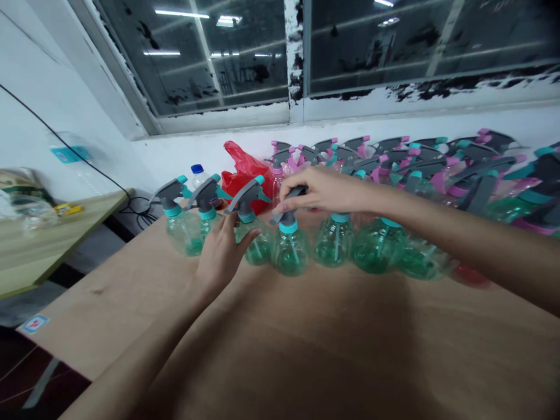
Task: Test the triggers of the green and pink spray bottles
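A front row of clear spray bottles with grey-and-teal trigger heads stands on the table, each with green at its base. My right hand (pixel 317 189) reaches across from the right, its fingers closed over the grey head of one spray bottle (pixel 291 251), which stands upright. My left hand (pixel 222 248) is at the left side of the neighbouring spray bottle (pixel 258 248). Its thumb lies across that bottle's front, and its other fingertips are partly hidden behind it. Left of this hand are two more spray bottles, one (pixel 182 230) at the row's end.
Behind and to the right crowd several spray bottles with pink or teal parts (pixel 394 157). A red plastic bag (pixel 245 169) and a blue-capped bottle (pixel 198 174) stand near the wall under the window. At left is a second table (pixel 48 251) beside a black cable (pixel 142 213).
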`<action>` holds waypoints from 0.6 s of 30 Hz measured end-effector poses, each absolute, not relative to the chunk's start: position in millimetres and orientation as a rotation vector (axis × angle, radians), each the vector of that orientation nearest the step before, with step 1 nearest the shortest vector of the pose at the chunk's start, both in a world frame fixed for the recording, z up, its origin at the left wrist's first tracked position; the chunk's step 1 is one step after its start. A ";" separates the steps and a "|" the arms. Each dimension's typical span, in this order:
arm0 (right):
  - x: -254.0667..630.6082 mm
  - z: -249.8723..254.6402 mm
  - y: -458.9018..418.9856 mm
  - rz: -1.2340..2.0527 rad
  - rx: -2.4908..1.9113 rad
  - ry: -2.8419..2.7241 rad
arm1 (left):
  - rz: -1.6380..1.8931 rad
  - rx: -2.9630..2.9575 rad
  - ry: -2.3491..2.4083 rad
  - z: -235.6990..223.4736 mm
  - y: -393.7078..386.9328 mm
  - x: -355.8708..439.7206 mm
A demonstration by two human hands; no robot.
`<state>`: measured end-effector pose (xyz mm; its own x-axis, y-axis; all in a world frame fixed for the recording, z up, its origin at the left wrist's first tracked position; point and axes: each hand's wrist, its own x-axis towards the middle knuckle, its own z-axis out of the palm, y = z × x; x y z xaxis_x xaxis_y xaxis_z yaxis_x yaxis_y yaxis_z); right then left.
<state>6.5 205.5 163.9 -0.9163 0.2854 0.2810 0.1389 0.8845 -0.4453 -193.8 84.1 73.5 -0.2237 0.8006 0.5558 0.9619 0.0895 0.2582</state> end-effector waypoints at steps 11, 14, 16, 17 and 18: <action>21.8 164.6 177.5 0.639 -0.257 -2.738 | -1.052 -1.695 -2.033 67.1 71.4 -196.0; 23.6 164.0 174.7 0.674 -0.245 -2.742 | -0.988 -1.692 -2.056 62.3 61.6 -197.2; 24.8 163.7 172.4 0.684 -0.249 -2.740 | -0.909 -1.688 -2.056 59.0 59.7 -197.7; 25.6 163.8 170.8 0.684 -0.252 -2.738 | -0.876 -1.687 -2.054 57.8 60.3 -197.6; 26.5 164.2 168.8 0.683 -0.253 -2.735 | -0.851 -1.692 -2.053 57.2 61.6 -197.2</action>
<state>26.5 168.8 164.2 -0.9362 0.2428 0.2541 0.0948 0.8707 -0.4825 -197.2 61.6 57.2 -0.2279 0.7598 0.6089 0.9677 0.1077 0.2278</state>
